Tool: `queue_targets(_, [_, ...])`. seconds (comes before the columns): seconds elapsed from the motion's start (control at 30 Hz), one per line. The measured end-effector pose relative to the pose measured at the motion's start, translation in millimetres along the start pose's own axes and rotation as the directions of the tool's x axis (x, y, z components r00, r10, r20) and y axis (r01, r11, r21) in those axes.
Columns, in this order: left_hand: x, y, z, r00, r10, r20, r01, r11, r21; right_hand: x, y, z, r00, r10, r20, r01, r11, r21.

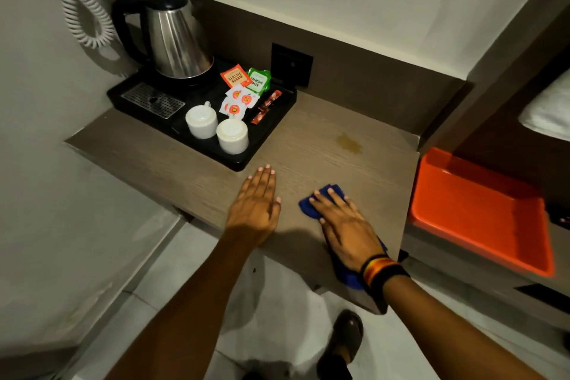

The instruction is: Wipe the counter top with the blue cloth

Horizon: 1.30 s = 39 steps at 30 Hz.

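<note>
The wooden counter top (172, 160) runs from the left wall to an orange tray on the right. A blue cloth (308, 205) lies near its front edge, mostly hidden under my right hand (345, 225), which presses flat on it with fingers spread; a bit of cloth hangs over the edge by my wrist. My left hand (256, 205) rests flat and bare on the counter just left of the cloth, holding nothing. A yellowish stain (350, 142) marks the wood beyond my right hand.
A black tray (268, 139) at the back left carries a steel kettle (177, 40), two upturned white cups (216, 129) and tea sachets (243, 86). An orange tray (481, 210) sits lower on the right. A wall socket (291, 63) is behind. My shoe (347, 336) is on the tiled floor.
</note>
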<state>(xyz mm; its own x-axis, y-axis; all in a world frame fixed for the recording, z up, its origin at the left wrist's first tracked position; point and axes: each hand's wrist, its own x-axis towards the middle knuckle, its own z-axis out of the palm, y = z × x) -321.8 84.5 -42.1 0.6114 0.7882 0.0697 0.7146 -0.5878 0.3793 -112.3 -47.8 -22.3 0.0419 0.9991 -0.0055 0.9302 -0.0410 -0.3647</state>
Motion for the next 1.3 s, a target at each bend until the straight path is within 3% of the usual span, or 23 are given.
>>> queue_targets(0.07, [-1.0,-3.2,3.6,0.989,0.079,-0.123,-0.075,0.996,0.038,-3.7,25.5,-12.2,1.000,0.015,-0.007,-0.014,1.000,0.013])
queue_targets(0.13, [-5.0,-7.1,13.3,0.944,0.151,-0.295,-0.128,0.987,0.095,20.1,48.8,-24.8,0.983,0.170,-0.065,-0.169,0.985,0.023])
queue_targets(0.2, [-1.9,-9.2,18.2,0.916,0.174,-0.362,-0.137,0.982,0.127,57.3,55.1,-32.1,0.945,0.301,-0.125,-0.299,0.954,0.038])
queue_targets(0.27, [3.9,-6.8,16.9,0.921,0.159,-0.356,-0.124,0.985,0.119,81.9,40.9,-26.7,0.946,0.295,-0.132,-0.292,0.956,0.040])
queue_targets(0.43, [13.9,-0.5,5.7,0.960,0.118,-0.253,-0.104,0.992,0.068,31.7,28.2,-9.9,0.998,0.060,-0.008,-0.060,0.998,0.005])
queue_targets(0.53, [16.6,0.0,3.2,0.983,0.071,-0.172,-0.063,0.997,0.051,40.7,67.0,-23.9,0.971,0.220,-0.097,-0.217,0.975,0.044])
queue_targets(0.6, [18.5,-0.2,5.6,0.986,0.054,-0.156,-0.044,0.997,0.065,79.4,82.9,-33.6,0.905,0.384,-0.184,-0.379,0.923,0.066])
queue_targets(0.67, [19.6,-1.7,8.0,0.988,0.043,-0.149,-0.034,0.997,0.063,120.2,80.0,-35.4,0.860,0.458,-0.224,-0.457,0.887,0.060])
queue_targets(0.77, [21.6,-4.0,9.7,0.988,0.036,-0.147,-0.027,0.998,0.060,137.8,57.8,-25.2,0.915,0.359,-0.186,-0.357,0.933,0.049])
queue_targets(0.83, [21.1,-1.4,7.5,0.991,0.029,-0.133,-0.021,0.998,0.058,104.6,46.9,-18.5,0.965,0.233,-0.121,-0.231,0.973,0.027])
queue_targets(0.9, [19.9,0.1,5.5,0.993,0.023,-0.115,-0.015,0.998,0.066,66.7,52.2,-18.9,0.975,0.199,-0.099,-0.197,0.980,0.028])
queue_targets(0.97, [19.7,0.5,3.6,0.994,0.020,-0.108,-0.012,0.997,0.076,64.7,72.2,-28.0,0.954,0.265,-0.140,-0.263,0.964,0.036])
queue_targets(1.07, [20.3,0.0,7.0,0.993,0.028,-0.117,-0.019,0.997,0.081,112.0,93.8,-43.7,0.863,0.456,-0.219,-0.455,0.888,0.059])
queue_targets(1.13, [22.1,-2.6,10.4,0.991,0.028,-0.133,-0.017,0.996,0.082,153.6,92.7,-49.7,0.842,0.487,-0.232,-0.487,0.871,0.059])
queue_targets(1.2, [23.6,-5.5,12.2,0.988,0.041,-0.149,-0.028,0.996,0.084,182.9,78.4,-46.2,0.880,0.425,-0.211,-0.428,0.903,0.036])
queue_targets(1.3, [22.5,-5.3,10.9,0.986,0.058,-0.154,-0.047,0.996,0.074,167.4,48.6,-27.3,0.979,0.190,-0.075,-0.190,0.982,0.004])
